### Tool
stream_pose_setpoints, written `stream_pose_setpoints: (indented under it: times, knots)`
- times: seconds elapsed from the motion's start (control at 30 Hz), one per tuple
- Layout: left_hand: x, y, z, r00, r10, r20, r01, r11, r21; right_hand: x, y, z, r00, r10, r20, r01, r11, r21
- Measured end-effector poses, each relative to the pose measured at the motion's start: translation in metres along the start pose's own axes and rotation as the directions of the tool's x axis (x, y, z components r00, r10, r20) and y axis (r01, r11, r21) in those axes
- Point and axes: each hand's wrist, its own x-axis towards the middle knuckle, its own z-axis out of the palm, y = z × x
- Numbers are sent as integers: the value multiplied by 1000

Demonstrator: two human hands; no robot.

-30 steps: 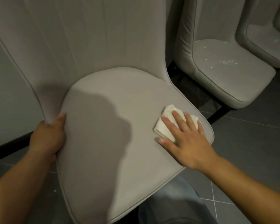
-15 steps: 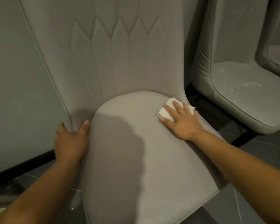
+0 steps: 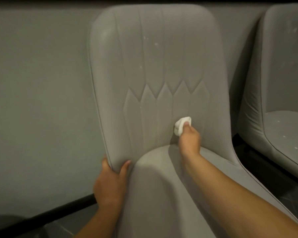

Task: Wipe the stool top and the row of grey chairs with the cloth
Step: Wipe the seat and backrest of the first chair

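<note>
A grey upholstered chair [image 3: 155,69] with a quilted backrest fills the middle of the head view. My right hand [image 3: 189,140] presses a bunched white cloth [image 3: 181,125] against the lower backrest, just above where it meets the seat. My left hand [image 3: 112,182] grips the chair's left edge where backrest and seat join, thumb on the front. Small white specks dot the upper backrest. No stool is in view.
A second grey chair [image 3: 286,107] stands close to the right, with white specks on its seat. A plain grey wall [image 3: 38,100] with a black skirting strip [image 3: 41,213] runs behind and to the left. Dark floor shows between the chairs.
My right hand has carried the cloth from the seat's right edge up onto the lower backrest. My left hand has slid from the seat's edge up to the backrest's side. The view has tilted upward.
</note>
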Motion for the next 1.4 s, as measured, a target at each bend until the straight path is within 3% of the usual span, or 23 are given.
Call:
stream_pose_setpoints:
  times: [0.1, 0.17, 0.23, 0.3, 0.37, 0.4, 0.5, 0.53, 0.63, 0.73, 0.9, 0.97, 1.1, 1.27, 1.33, 1.4]
  knots:
    - [0, -1, 0, 997, 61, -49, -62, 998, -6, -16, -45, 29, 954, -271, -126, 281, 956, 78]
    - [0, 2, -1, 993, 97, -73, -99, 995, -20, -27, -73, 46, 850, -511, -125, 523, 847, 93]
    - [-1, 5, -3, 993, 100, -67, -102, 994, -28, -35, -98, 68, 660, -749, -54, 751, 659, 29]
    - [-1, 6, -4, 994, 93, -51, -94, 995, -20, -41, -112, 96, 433, -887, 162, 899, 413, -145]
    - [-1, 5, -3, 994, 102, -46, -102, 995, -11, -41, -114, 122, 272, -863, 426, 949, 167, -266]
    - [-1, 5, -3, 993, 112, -48, -113, 994, -7, -38, -113, 132, 245, -835, 494, 950, 105, -294]
    - [1, 5, -2, 991, 128, -41, -128, 992, -4, -39, -100, 143, 229, -848, 478, 949, 86, -302]
    - [1, 5, -1, 993, 115, -34, -115, 993, -6, -44, -91, 142, 173, -849, 499, 965, 44, -259]
    - [1, 4, -3, 995, 102, -1, -102, 995, -9, -63, -41, 128, -107, -747, 656, 977, -201, -70]
    - [1, 3, -4, 993, 122, -3, -122, 992, -31, -69, -24, 117, -208, -673, 710, 952, -307, -12]
    - [2, 2, 0, 994, 108, -28, -107, 994, 16, -40, -82, 124, -467, -522, 714, 758, -652, 20]
    - [0, 2, -1, 991, 129, -35, -129, 992, -6, -22, -126, 131, -448, -532, 718, 725, -686, -55]
    - [1, -3, 2, 993, 112, -42, -111, 994, 16, -7, -200, 145, -258, -585, 769, 750, -623, -222]
    - [1, 5, -11, 988, 151, 28, -152, 987, 45, -19, -192, 152, -79, -638, 766, 807, -492, -327]
    - [17, 22, -28, 993, 120, -4, -120, 991, -54, -19, -191, 152, -64, -650, 758, 833, -453, -318]
    - [50, 57, -47, 993, -32, -110, -1, 958, -286, -17, -194, 152, -74, -657, 750, 850, -435, -296]
